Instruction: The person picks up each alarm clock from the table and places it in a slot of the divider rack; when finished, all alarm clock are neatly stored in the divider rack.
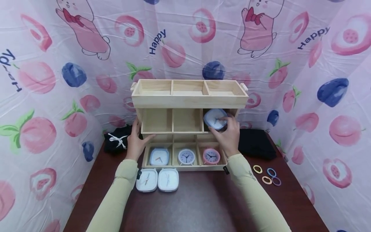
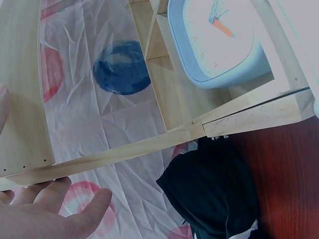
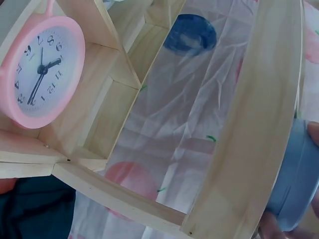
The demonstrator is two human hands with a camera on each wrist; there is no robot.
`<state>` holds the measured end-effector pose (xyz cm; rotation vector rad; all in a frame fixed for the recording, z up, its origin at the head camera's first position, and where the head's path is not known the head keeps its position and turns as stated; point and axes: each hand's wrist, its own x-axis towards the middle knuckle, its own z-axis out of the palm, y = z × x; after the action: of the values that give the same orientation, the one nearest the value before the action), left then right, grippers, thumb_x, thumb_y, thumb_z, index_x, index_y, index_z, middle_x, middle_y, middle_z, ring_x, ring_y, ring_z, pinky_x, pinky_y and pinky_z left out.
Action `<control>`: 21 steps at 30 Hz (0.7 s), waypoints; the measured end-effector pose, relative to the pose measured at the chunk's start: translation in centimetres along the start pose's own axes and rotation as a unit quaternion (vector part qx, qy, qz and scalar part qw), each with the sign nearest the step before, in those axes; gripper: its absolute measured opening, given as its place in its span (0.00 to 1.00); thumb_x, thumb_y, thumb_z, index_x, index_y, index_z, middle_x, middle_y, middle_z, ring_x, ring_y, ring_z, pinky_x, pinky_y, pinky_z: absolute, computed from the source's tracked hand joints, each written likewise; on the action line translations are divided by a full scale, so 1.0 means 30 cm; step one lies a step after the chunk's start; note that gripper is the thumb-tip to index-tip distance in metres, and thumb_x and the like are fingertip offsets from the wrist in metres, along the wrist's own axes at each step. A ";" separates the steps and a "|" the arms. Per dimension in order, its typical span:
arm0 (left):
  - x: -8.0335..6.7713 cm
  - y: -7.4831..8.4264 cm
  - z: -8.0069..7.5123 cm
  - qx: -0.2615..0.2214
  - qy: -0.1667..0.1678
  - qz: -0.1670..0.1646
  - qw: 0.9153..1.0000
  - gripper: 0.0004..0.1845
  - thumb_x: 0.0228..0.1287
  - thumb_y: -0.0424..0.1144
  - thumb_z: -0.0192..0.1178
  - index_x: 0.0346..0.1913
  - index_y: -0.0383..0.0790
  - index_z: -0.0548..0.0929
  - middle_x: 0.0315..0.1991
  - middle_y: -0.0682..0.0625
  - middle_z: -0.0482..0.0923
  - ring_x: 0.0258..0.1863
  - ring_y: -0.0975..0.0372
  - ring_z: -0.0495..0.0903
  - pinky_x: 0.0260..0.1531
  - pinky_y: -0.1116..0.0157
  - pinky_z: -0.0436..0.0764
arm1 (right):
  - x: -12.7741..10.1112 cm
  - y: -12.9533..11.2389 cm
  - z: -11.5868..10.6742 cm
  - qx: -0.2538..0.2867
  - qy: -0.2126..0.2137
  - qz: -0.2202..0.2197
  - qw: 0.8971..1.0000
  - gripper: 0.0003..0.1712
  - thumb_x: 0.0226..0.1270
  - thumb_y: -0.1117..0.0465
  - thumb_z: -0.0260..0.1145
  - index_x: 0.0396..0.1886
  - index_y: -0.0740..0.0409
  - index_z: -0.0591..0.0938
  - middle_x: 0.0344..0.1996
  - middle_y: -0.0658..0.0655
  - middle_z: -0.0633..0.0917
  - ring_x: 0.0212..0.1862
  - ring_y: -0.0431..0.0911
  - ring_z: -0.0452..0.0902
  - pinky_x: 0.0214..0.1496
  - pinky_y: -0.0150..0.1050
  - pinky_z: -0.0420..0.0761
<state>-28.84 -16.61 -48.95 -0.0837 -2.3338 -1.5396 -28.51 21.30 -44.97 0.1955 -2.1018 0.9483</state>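
Observation:
My right hand [image 1: 229, 135] grips a light blue square alarm clock [image 1: 214, 116] at the right compartment of the wooden tiered organizer's [image 1: 189, 102] middle tier. In the right wrist view, fingers and the blue clock's side [image 3: 295, 174] show beyond the tier's board. At the organizer's left side, my left hand [image 1: 137, 143] rests with fingers along the outer wall and the thumb spread at the tier's lower front edge. The bottom tier holds a blue square clock [image 1: 159, 157], a pale lavender round clock [image 1: 186, 157] and a pink round clock [image 1: 211, 156], one per compartment.
Two white square clocks [image 1: 147, 180] lie face up before the organizer. A black cloth bag with white cord [image 1: 117, 140] is at the left, a folded black cloth [image 1: 256, 144] at the right. Several colored rings [image 1: 267, 180] lie at right. Fruit-print curtain [image 1: 179, 61] surrounds the table.

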 end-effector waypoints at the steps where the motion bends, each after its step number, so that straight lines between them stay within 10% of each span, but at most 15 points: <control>1: -0.001 0.000 -0.001 -0.002 0.001 0.001 1.000 0.60 0.63 0.42 0.79 0.87 0.68 0.47 0.86 0.48 0.56 0.85 0.51 0.60 0.83 0.48 0.64 | 0.001 0.001 0.005 -0.005 -0.001 0.005 1.000 0.33 0.45 0.58 0.88 0.48 0.67 0.83 0.65 0.71 0.82 0.62 0.71 0.74 0.66 0.63 0.73; 21: -0.002 0.003 -0.003 -0.008 0.000 -0.001 1.000 0.59 0.64 0.42 0.78 0.87 0.69 0.48 0.86 0.49 0.55 0.85 0.51 0.59 0.83 0.47 0.63 | -0.036 -0.004 0.036 -0.059 -0.019 -0.012 0.998 0.21 0.55 0.61 0.83 0.44 0.66 0.86 0.64 0.74 0.82 0.64 0.74 0.73 0.69 0.68 0.74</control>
<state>-28.73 -16.64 -48.86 -0.0859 -2.3222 -1.5587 -28.41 20.29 -46.14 0.1781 -2.1790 0.8095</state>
